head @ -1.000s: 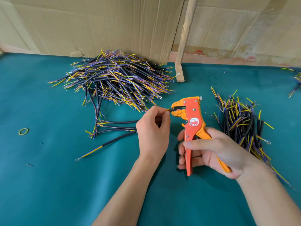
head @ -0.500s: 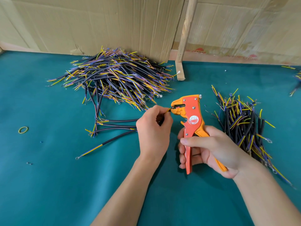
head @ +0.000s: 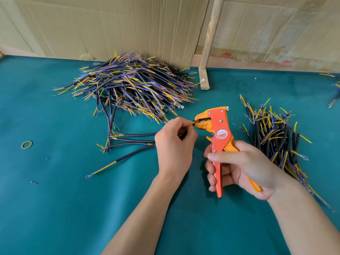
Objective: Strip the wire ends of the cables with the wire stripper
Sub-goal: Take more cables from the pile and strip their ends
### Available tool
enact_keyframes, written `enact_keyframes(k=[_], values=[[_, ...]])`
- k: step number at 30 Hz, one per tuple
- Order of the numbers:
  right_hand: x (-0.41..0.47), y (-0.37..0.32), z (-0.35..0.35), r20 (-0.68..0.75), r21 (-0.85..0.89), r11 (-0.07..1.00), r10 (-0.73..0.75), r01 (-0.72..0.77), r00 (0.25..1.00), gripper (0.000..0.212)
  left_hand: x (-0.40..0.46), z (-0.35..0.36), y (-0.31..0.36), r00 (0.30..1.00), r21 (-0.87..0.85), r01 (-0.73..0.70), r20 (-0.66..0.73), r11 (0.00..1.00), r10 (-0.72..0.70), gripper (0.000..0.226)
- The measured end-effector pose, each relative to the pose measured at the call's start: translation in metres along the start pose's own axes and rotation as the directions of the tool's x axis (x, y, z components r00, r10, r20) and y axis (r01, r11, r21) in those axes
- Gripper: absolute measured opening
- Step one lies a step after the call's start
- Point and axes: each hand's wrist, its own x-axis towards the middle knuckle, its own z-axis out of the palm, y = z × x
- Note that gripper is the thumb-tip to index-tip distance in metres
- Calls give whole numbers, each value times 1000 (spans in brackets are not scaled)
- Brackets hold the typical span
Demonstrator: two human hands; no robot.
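My right hand (head: 242, 166) grips the handles of an orange and red wire stripper (head: 219, 131), held upright with its jaws pointing left. My left hand (head: 174, 146) pinches a yellow wire end (head: 191, 124) of a black cable and holds its tip in the stripper's jaws. The rest of that cable is hidden behind my left hand. A large pile of black cables (head: 128, 85) with yellow, blue and purple wire ends lies at the back left. A smaller pile of cables (head: 276, 138) lies to the right of the stripper.
A few loose cables (head: 132, 142) lie on the teal table cover (head: 73, 208) left of my left hand. A yellow-green rubber band (head: 26, 144) lies at far left. Cardboard sheets (head: 110, 24) and a wooden post (head: 209, 43) stand along the back. More cables (head: 334, 89) lie at far right.
The stripper's handles have drawn slightly closer together in my right hand. Both hands stay in nearly the same place, with the wire tip still at the jaws.
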Motion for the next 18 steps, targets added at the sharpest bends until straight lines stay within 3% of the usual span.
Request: enact_keyframes(k=[5, 13, 18], values=[[-2, -1, -2, -17, -26, 1000, 11, -12, 1000, 15, 0, 0, 0, 1000, -16, 17, 17, 1000, -17, 13], [-4, -1, -7, -45, -97, 995, 21, -25, 999, 31, 1, 0, 0, 998, -37, 43, 43, 998, -41, 13], [-2, 0, -9, -145, -102, 995, -17, 2, 989, 44, 1, -1, 0, 996, -40, 66, 69, 997, -63, 11]])
